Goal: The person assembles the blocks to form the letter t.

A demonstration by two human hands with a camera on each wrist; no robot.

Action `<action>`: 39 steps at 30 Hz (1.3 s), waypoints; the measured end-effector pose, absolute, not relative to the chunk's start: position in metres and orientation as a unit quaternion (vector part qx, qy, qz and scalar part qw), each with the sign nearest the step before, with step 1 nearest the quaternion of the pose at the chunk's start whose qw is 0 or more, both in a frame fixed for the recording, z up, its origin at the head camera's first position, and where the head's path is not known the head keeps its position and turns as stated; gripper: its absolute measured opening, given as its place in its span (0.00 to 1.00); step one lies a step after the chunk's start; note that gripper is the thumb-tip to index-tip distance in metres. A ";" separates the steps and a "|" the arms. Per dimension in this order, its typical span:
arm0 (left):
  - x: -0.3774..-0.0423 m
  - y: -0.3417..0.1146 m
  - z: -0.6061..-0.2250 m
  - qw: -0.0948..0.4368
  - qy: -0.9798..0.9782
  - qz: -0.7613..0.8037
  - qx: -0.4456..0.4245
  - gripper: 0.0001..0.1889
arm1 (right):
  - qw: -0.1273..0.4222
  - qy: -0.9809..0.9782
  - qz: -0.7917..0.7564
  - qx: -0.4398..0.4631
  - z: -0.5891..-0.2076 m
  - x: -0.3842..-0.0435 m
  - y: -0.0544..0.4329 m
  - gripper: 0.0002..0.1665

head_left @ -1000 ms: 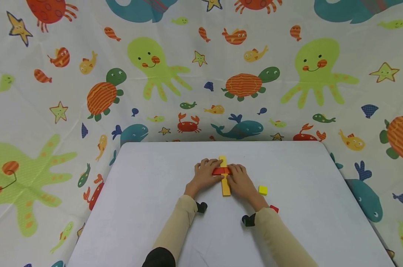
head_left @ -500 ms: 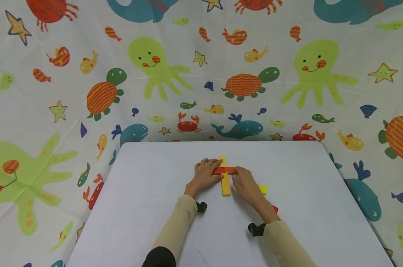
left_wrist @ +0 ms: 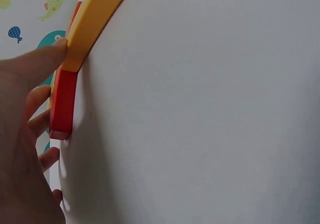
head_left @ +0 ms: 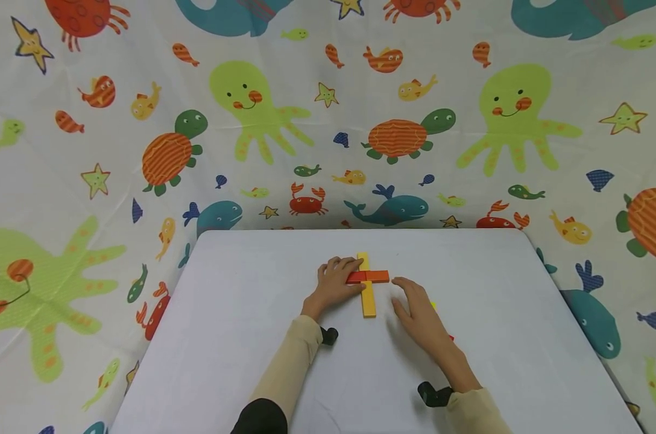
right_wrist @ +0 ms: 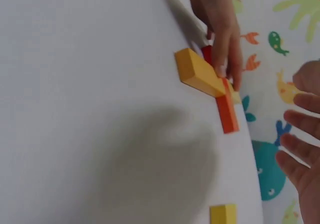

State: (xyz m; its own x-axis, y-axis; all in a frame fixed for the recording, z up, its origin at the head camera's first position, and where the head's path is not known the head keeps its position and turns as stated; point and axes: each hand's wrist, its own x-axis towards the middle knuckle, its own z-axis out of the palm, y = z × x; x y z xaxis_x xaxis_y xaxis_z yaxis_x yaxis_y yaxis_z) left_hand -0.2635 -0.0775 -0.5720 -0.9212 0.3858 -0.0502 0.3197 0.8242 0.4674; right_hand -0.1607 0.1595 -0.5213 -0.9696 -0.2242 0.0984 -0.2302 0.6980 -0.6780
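Wooden blocks form a cross on the white table. A yellow-orange block (head_left: 368,301) points toward the near side, a yellow block (head_left: 363,260) to the far side, a red block (head_left: 356,277) left and an orange block (head_left: 378,276) right. My left hand (head_left: 336,282) holds the cross at its left arm, thumb against the yellow-orange block (left_wrist: 92,21) and fingers behind the red block (left_wrist: 63,104). My right hand (head_left: 421,313) is just right of the orange block, its fingers (right_wrist: 302,119) spread and holding nothing.
A small yellow block (right_wrist: 223,214) lies to the right, mostly hidden under my right hand in the head view. A red piece (head_left: 451,338) peeks out beside the right forearm. Behind the table (head_left: 252,301) hangs a cloth (head_left: 328,126) printed with sea animals.
My right hand has let go of the orange block and drawn back to the right, uncovering it. The left hand has stayed on the blocks.
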 end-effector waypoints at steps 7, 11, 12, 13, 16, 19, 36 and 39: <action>-0.262 -0.076 -0.570 0.077 0.952 0.235 0.181 0.37 | 0.021 -0.918 0.361 0.163 -0.511 -0.149 0.185 0.33; -0.263 -0.079 -0.571 0.074 0.954 0.228 0.178 0.37 | 0.005 -0.919 0.355 0.170 -0.505 -0.142 0.196 0.35; -0.263 -0.079 -0.572 0.071 0.954 0.228 0.178 0.37 | 0.001 -0.920 0.350 0.174 -0.504 -0.141 0.198 0.35; -0.264 -0.080 -0.572 0.070 0.955 0.227 0.178 0.37 | -0.002 -0.920 0.347 0.180 -0.504 -0.140 0.201 0.36; -0.264 -0.081 -0.574 0.069 0.954 0.228 0.181 0.37 | -0.008 -0.920 0.332 0.209 -0.503 -0.135 0.210 0.38; -0.265 -0.082 -0.574 0.075 0.953 0.229 0.183 0.37 | -0.006 -0.921 0.304 0.245 -0.502 -0.129 0.221 0.40; -0.262 -0.078 -0.573 0.075 0.951 0.237 0.183 0.37 | -0.087 -0.934 0.079 0.336 -0.496 -0.120 0.265 0.43; -0.262 -0.078 -0.574 0.074 0.951 0.237 0.182 0.37 | -0.089 -0.927 0.036 0.361 -0.502 -0.120 0.264 0.43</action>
